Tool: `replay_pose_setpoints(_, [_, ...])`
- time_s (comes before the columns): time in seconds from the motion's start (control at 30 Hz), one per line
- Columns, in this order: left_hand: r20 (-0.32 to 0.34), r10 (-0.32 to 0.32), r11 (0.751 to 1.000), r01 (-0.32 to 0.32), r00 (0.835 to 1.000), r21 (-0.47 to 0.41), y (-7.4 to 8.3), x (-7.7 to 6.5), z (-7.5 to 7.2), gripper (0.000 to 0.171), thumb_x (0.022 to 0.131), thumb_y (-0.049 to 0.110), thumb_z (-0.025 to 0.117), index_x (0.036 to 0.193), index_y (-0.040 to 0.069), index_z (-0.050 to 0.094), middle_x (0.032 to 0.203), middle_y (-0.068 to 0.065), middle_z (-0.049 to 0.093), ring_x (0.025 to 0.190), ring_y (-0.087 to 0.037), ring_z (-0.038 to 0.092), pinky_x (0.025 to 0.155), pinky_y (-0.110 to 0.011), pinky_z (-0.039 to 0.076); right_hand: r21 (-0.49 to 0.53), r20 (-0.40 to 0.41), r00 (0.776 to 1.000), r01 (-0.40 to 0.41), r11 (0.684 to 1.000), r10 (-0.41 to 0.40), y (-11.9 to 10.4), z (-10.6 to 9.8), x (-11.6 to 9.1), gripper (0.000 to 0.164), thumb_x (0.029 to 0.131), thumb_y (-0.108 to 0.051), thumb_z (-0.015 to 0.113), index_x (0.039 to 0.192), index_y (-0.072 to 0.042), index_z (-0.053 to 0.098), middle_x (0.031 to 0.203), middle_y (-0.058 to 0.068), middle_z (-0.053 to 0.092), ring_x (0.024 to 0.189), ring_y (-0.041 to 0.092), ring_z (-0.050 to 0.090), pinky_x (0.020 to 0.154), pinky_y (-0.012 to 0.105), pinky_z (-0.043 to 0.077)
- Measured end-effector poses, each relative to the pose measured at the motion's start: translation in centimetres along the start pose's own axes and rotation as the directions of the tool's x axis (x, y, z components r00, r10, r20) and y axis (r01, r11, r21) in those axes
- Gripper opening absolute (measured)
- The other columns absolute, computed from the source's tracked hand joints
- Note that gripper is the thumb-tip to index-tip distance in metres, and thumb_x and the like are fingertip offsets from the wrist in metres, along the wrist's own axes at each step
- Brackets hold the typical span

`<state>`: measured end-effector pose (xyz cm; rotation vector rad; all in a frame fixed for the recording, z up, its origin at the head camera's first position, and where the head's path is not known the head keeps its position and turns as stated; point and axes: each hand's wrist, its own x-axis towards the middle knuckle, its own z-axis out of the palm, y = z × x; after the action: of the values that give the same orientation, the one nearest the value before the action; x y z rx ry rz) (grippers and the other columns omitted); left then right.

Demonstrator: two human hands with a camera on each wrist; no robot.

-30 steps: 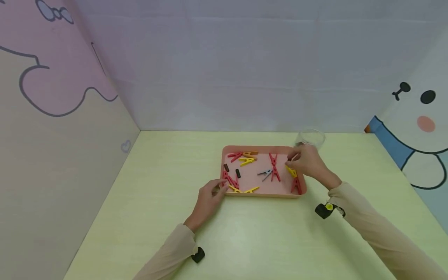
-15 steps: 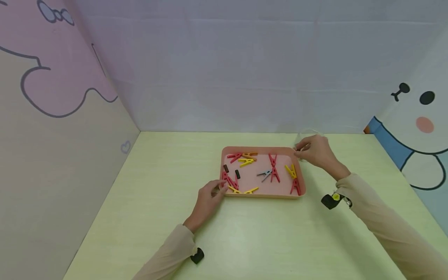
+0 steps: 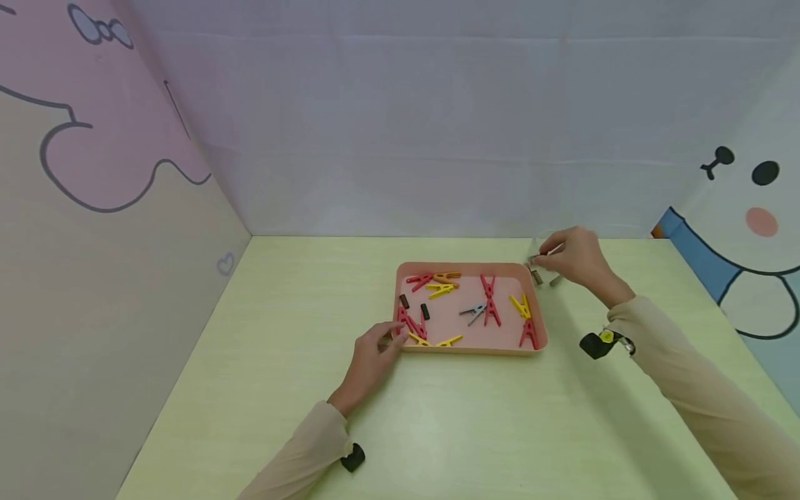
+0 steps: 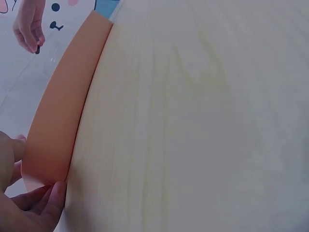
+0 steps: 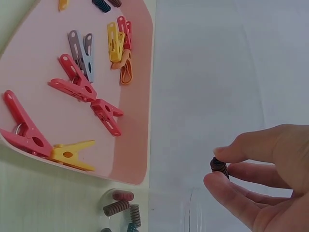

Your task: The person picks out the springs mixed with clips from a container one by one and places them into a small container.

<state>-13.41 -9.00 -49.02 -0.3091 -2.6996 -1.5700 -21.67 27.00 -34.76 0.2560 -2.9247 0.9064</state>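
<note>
My right hand (image 3: 581,260) pinches a small dark coil spring (image 5: 219,166) between thumb and fingers. It is held up over a clear cup (image 5: 190,208), in which several springs (image 5: 117,208) lie. At the near left corner of a pink tray (image 3: 469,349), my left hand (image 3: 369,361) grips the wall; in the left wrist view its thumb and fingers (image 4: 57,195) pinch that corner. Inside the tray are red clothespins (image 5: 30,140), yellow clothespins (image 5: 116,43), a grey clothespin (image 5: 83,54) and an orange clip (image 5: 124,67). Two dark springs (image 3: 425,310) lie at its left end.
The tray sits on a pale yellow-green table (image 3: 300,298), with the cup just beyond its far right corner. A white wall covering (image 3: 400,125) rises behind, and printed side panels (image 3: 759,208) stand left and right.
My right hand has moved from above the tray's right end, up and to the right, over the clear cup. Springs in the cup have come into sight. My left hand stays at the tray corner.
</note>
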Motion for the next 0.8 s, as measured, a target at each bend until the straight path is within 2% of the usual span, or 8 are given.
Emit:
replay_pose_setpoints(0.23, [-0.003, 0.008, 1.0, -0.008, 1.0, 0.003, -0.1, 0.0, -0.1, 0.034, 0.093, 0.032, 0.061, 0.12, 0.011, 0.063, 0.118, -0.001, 0.061, 0.095, -0.011, 0.059, 0.082, -0.032, 0.051, -0.012, -0.01, 1.0, 0.012, 1.0, -0.012, 0.0, -0.4, 0.3, 0.023, 0.082, -0.014, 0.072, 0.092, 0.007, 0.07, 0.095, 0.026, 0.066, 0.079, 0.037, 0.065, 0.061, 0.045, 0.053])
replay_pose_setpoints(0.4, [-0.002, 0.007, 1.0, -0.007, 1.0, 0.008, 0.1, 0.0, -0.2, 0.035, 0.093, 0.033, 0.061, 0.12, 0.01, 0.063, 0.119, -0.001, 0.061, 0.097, -0.012, 0.059, 0.083, -0.032, 0.051, -0.027, -0.024, 0.999, 0.027, 0.999, -0.028, 0.2, -0.7, 0.7, 0.022, 0.082, -0.013, 0.071, 0.091, 0.008, 0.07, 0.091, 0.026, 0.067, 0.077, 0.038, 0.065, 0.061, 0.045, 0.053])
replay_pose_setpoints(0.8, [0.008, -0.015, 1.0, 0.015, 1.0, 0.009, 0.4, -0.1, -0.2, 0.035, 0.093, 0.032, 0.061, 0.12, 0.011, 0.063, 0.121, -0.002, 0.06, 0.1, -0.014, 0.057, 0.084, -0.033, 0.05, -0.002, 0.024, 0.998, -0.056, 0.998, 0.056, 1.4, -1.1, 1.6, 0.025, 0.084, -0.012, 0.07, 0.095, 0.01, 0.067, 0.091, 0.029, 0.065, 0.064, 0.025, 0.067, 0.063, 0.045, 0.053])
